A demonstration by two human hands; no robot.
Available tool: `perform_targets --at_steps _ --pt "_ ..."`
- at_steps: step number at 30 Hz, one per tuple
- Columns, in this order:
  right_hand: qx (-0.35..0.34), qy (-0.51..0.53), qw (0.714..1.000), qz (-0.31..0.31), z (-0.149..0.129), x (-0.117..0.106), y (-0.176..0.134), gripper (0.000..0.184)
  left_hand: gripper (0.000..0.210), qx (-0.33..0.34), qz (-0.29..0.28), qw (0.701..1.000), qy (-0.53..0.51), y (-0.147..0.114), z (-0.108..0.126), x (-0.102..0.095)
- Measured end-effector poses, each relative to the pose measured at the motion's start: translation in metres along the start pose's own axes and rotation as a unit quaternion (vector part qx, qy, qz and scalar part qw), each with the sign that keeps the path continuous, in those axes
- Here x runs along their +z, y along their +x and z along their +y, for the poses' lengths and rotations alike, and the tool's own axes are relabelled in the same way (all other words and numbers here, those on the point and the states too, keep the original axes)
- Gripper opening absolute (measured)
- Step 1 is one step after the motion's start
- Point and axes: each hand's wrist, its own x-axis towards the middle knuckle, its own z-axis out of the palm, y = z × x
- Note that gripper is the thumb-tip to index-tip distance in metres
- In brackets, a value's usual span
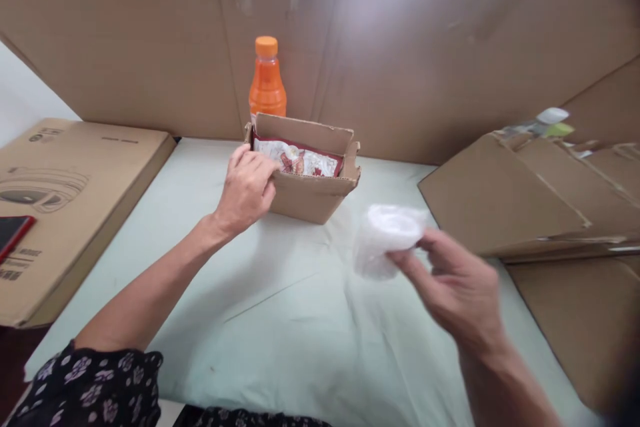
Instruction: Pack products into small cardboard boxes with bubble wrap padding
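Observation:
My left hand (249,188) grips the left end of a small open cardboard box (305,199), its fingers over the rim. Inside that box a packet (305,159), white with red edges and printed figures, shows at the top. Held out to the right of the box is a white, cup-shaped bundle (380,247) in clear plastic wrap. It is blurred, so its exact kind is unclear. My right hand (457,283) pinches its right side between thumb and fingers, above the cloth. Right behind the box stands an orange drink bottle (268,83) with an orange cap.
A pale green cloth (300,340) covers the table. To the left lies a large flat carton (100,193) with a dark, red-edged object (14,235) on it. At the right is an open cardboard box (500,200) with a white-capped bottle (551,116). Cardboard panels (400,53) stand behind.

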Motion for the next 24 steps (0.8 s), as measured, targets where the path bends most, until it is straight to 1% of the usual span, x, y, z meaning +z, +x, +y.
perform_targets --at_steps 2,3,5,6,7,9,10,12,14,17,20,22,24 --pt "-0.014 -0.036 0.997 0.067 -0.006 -0.015 0.034 0.025 0.021 0.017 0.001 1.0 -0.004 -0.003 0.0 0.0" --pt "-0.031 -0.053 0.994 0.088 -0.013 -0.019 0.052 0.024 0.021 0.028 0.002 1.0 -0.008 -0.009 0.003 -0.003" --pt "-0.082 -0.076 0.989 0.092 -0.03 -0.018 0.088 0.022 0.021 0.047 0.001 0.999 -0.013 -0.025 0.014 -0.017" --pt "-0.112 -0.083 0.988 0.07 -0.04 -0.012 0.104 0.021 0.021 0.05 -0.004 0.999 -0.014 -0.035 0.021 -0.026" --pt "-0.144 -0.089 0.985 0.03 -0.049 -0.004 0.118 0.021 0.021 0.049 -0.014 0.999 -0.014 -0.044 0.029 -0.036" --pt "-0.198 -0.112 0.97 -0.09 -0.064 0.02 0.137 0.02 0.023 0.044 -0.04 0.998 -0.019 -0.061 0.044 -0.054" --pt "-0.216 -0.129 0.955 -0.16 -0.069 0.034 0.142 0.018 0.025 0.039 -0.052 0.998 -0.025 -0.069 0.05 -0.061" --pt "-0.237 -0.163 0.914 -0.286 -0.076 0.061 0.144 0.014 0.027 0.023 -0.067 0.997 -0.041 -0.08 0.061 -0.07" --pt "-0.242 -0.183 0.881 -0.364 -0.078 0.086 0.138 0.016 0.027 0.01 -0.066 0.996 -0.051 -0.087 0.067 -0.074" --pt "-0.238 -0.202 0.851 -0.422 -0.077 0.116 0.123 0.019 0.027 0.004 -0.059 0.997 -0.056 -0.09 0.069 -0.073" --pt "-0.236 -0.215 0.828 -0.461 -0.077 0.138 0.115 0.022 0.026 0.006 -0.057 0.997 -0.058 -0.089 0.067 -0.07" --pt "-0.226 -0.214 0.817 -0.486 -0.079 0.146 0.116 0.023 0.026 0.011 -0.057 0.997 -0.058 -0.089 0.064 -0.068" --pt "-0.215 -0.205 0.806 -0.513 -0.083 0.14 0.123 0.018 0.03 0.014 -0.042 0.998 -0.054 -0.09 0.063 -0.066"
